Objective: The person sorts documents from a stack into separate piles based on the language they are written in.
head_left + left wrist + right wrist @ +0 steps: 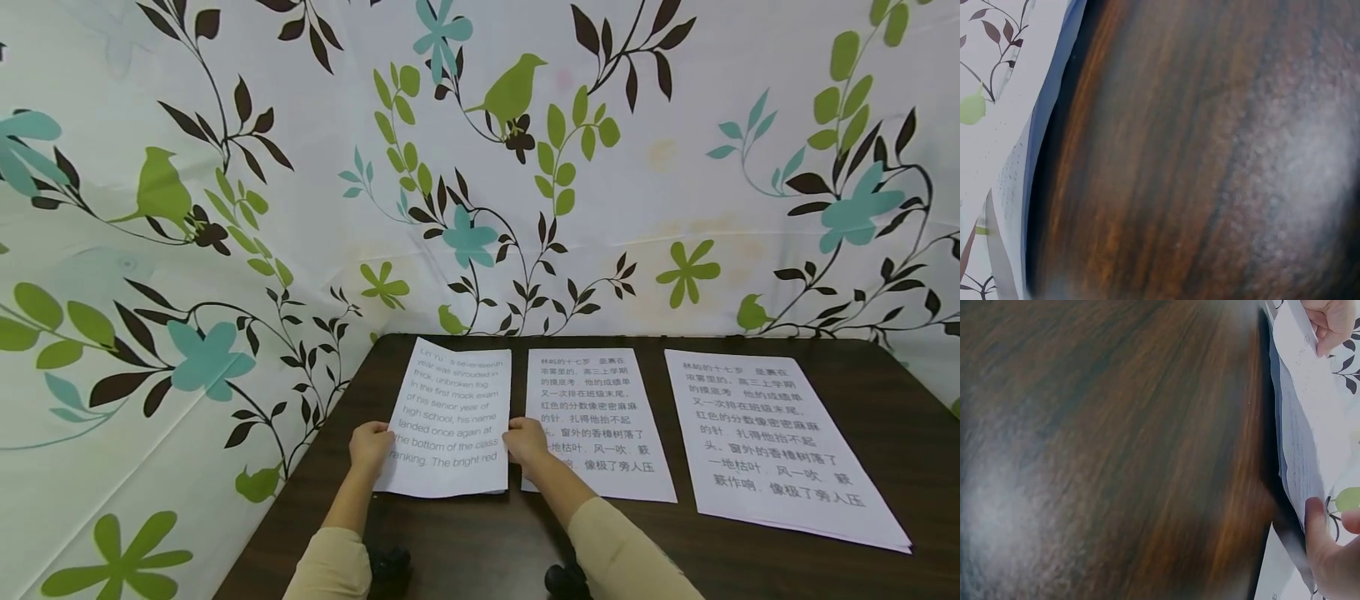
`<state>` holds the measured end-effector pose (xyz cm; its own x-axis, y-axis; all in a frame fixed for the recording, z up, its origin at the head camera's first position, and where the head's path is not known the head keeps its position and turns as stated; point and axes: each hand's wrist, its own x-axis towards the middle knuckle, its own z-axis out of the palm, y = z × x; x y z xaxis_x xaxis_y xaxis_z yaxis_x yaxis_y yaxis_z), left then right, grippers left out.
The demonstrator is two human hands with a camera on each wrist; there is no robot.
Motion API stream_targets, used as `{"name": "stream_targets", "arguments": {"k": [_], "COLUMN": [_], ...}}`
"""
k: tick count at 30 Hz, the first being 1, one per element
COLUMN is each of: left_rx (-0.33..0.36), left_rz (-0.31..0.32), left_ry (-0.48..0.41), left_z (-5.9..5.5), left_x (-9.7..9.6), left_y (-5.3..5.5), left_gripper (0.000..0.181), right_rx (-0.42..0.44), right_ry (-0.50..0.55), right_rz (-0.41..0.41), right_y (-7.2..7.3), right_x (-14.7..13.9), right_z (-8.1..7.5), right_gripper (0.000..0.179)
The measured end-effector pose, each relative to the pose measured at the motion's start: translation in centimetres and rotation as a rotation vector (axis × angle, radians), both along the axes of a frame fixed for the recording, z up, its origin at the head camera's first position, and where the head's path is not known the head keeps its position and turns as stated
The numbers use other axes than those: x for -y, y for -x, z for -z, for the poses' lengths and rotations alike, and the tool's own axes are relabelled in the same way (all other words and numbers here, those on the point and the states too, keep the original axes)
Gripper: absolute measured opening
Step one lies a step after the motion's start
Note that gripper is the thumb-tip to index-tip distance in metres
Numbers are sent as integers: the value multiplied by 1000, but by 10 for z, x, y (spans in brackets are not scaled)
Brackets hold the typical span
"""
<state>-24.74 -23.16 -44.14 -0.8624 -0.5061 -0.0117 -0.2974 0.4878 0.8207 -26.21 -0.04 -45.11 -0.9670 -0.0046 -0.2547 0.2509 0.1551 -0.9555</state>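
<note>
A white sheet of paper printed in English (450, 417) is held at the left of the dark table, above its surface at the near end. My left hand (371, 450) pinches its left edge, and my right hand (528, 442) grips the right edge. From the right wrist, the paper (1310, 406) appears nearly edge-on, slightly bowed, with more than one layer at its lower side. That view has the left hand (1332, 322) at the far edge and the right hand (1335, 556) at the near one. Only the paper's edge (1041, 125) shows in the left wrist view.
Right of the held sheet lies a page of Chinese text (592, 417), partly behind my right hand. Another Chinese page (780, 442) lies farther right, with layered edges at its near corner. The dark wooden table (465, 542) meets a patterned cloth (600, 208) at the back.
</note>
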Motion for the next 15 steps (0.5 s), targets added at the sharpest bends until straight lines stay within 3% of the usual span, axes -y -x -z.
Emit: {"name": "stream_targets", "arguments": {"k": [15], "left_rx": [-45], "left_rz": [-49], "left_ry": [67], "left_z": [5], "left_x": [4], "left_y": [9], "left_gripper": [24], "right_rx": [19], "right_ry": [51], "right_rz": [-3], "right_y": [0], "right_x": [-6], "right_z": [3], "right_gripper": [45]}}
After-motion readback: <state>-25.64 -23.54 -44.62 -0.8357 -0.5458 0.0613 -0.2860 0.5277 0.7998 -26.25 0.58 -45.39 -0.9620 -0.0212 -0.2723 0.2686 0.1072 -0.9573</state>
